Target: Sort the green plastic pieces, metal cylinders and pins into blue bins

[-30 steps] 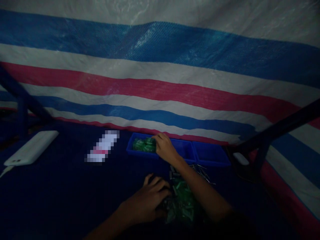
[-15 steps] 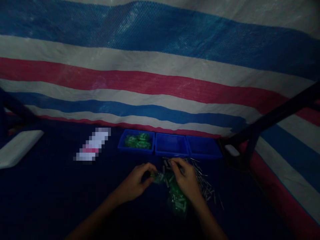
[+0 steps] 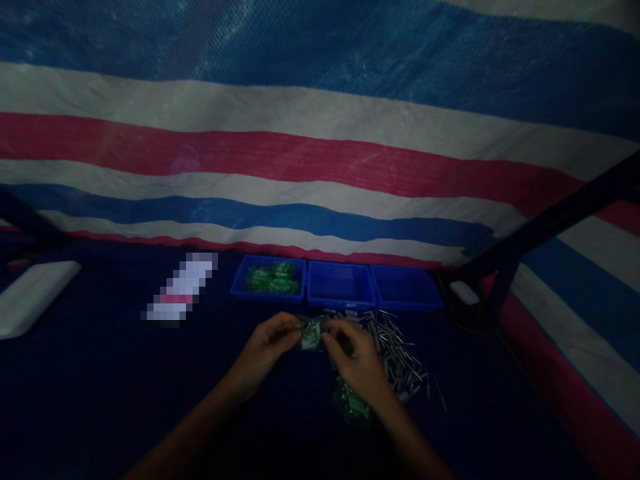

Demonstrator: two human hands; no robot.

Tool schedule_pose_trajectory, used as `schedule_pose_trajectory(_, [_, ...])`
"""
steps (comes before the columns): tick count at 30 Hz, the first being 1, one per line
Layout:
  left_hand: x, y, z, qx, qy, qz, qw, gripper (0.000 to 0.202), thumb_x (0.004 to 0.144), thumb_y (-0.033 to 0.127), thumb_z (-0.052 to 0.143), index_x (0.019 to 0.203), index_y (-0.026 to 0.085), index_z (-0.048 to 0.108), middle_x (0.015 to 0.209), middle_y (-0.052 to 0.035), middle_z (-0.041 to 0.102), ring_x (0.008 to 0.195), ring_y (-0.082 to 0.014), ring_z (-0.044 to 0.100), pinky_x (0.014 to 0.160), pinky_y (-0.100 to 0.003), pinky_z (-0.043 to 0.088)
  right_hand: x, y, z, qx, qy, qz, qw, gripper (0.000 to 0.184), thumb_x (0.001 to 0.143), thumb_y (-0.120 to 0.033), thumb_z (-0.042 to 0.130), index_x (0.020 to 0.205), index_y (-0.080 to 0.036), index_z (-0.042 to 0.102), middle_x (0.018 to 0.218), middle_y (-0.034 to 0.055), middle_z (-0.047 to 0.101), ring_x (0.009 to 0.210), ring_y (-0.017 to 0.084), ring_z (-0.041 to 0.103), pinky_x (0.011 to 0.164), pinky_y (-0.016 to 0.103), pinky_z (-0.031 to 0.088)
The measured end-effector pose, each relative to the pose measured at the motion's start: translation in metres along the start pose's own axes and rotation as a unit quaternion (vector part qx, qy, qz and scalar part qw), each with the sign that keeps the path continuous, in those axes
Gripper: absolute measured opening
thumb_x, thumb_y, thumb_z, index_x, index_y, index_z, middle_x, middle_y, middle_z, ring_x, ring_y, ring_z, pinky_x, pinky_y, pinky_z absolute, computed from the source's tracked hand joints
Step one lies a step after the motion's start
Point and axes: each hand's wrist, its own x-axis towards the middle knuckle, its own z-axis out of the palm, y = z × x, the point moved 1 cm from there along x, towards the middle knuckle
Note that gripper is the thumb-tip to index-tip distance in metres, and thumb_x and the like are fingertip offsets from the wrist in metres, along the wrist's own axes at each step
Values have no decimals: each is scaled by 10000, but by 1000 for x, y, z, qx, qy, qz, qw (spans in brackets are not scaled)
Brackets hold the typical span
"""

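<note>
Between my two hands is a small clear plastic bag (image 3: 311,335) with pale greenish pieces and thin metal bits inside. My left hand (image 3: 273,343) pinches its left edge between thumb and fingers. On the opposite edge, the thumb and fingers of my right hand (image 3: 354,353) are closed. A second bag (image 3: 351,403) with green-tinted contents lies on the table, partly covered by my right wrist. Beyond and to the right of that hand spreads a heap of thin metal pins (image 3: 395,347), mixed with short grey pieces.
Three blue trays stand in a row at the back: the left tray (image 3: 240,293) holds several green bags, the middle tray (image 3: 340,283) and right tray (image 3: 405,288) show bare bottoms. A blurred-out paper (image 3: 183,287) and white slab (image 3: 37,297) lie left. Striped sheeting (image 3: 300,153) hangs behind.
My right hand has come down and left from the pin heap onto the small bag. My left hand has lifted slightly, and the bag now sits stretched between both hands.
</note>
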Motion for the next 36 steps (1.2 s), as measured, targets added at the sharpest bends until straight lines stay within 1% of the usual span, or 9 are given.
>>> schedule_pose_trajectory(2, [0,-3,0,-10,-2,-5,1000,127,762,279,603,807,162,585,780,2,587,752,-124,524,713,-232,387,1,-1,-1,2,-15,-8,1000,164,818,-236,480,685,-179,557,626,-19,523,614,104,510,594,215,390])
schedule_pose_trajectory(4, [0,-5,1,-15,14,0,1000,120,756,273,608,809,166,596,786,2,591,755,-123,525,719,-231,389,1,-3,-2,14,-20,-7,1000,203,818,-223,471,626,-178,519,600,-25,497,592,99,490,580,212,378])
schedule_pose_trajectory(12, [-1,-5,4,1,135,72,988,132,691,260,662,741,168,582,656,31,547,632,-99,491,612,-197,379,0,-4,4,52,11,36,998,213,824,-274,463,634,-179,491,583,-33,473,576,100,464,560,207,359])
schedule_pose_trajectory(18, [-3,-6,6,-43,142,81,986,223,702,264,662,868,203,526,622,60,520,604,-80,476,603,-180,375,1,-6,5,33,31,36,998,221,820,-269,464,626,-175,510,581,-30,481,575,101,467,571,213,355])
schedule_pose_trajectory(26, [-6,7,6,95,183,92,974,191,718,353,612,788,184,554,671,19,565,670,-139,541,664,-243,406,-2,-5,2,-30,51,-3,998,194,830,-275,474,702,-174,580,473,-60,445,442,78,450,481,197,348])
schedule_pose_trajectory(29, [-5,8,4,124,136,49,982,319,779,470,510,666,178,569,617,7,548,623,-140,509,629,-246,386,-5,-7,1,-45,79,-27,995,183,840,-248,457,731,-180,588,533,-32,541,479,92,514,494,201,394])
schedule_pose_trajectory(31, [-3,4,3,105,54,-10,993,532,814,589,347,555,172,552,555,-9,522,557,-135,465,568,-249,360,-7,-9,1,-58,91,-59,992,157,838,-225,461,771,-188,599,620,-2,616,555,115,575,552,219,444])
schedule_pose_trajectory(33, [-2,-1,4,53,-14,-60,997,658,808,660,209,540,166,552,543,-24,519,528,-134,444,533,-251,340,-9,-12,1,-63,92,-99,989,141,832,-192,467,820,-196,608,706,22,656,642,135,614,619,244,478])
schedule_pose_trajectory(36, [-1,-6,2,-1,-29,-67,997,543,790,633,359,643,153,564,597,-11,524,558,-126,454,553,-241,341,-12,-15,3,-51,72,-136,987,152,817,-146,481,887,-204,602,806,32,670,749,143,628,699,265,498])
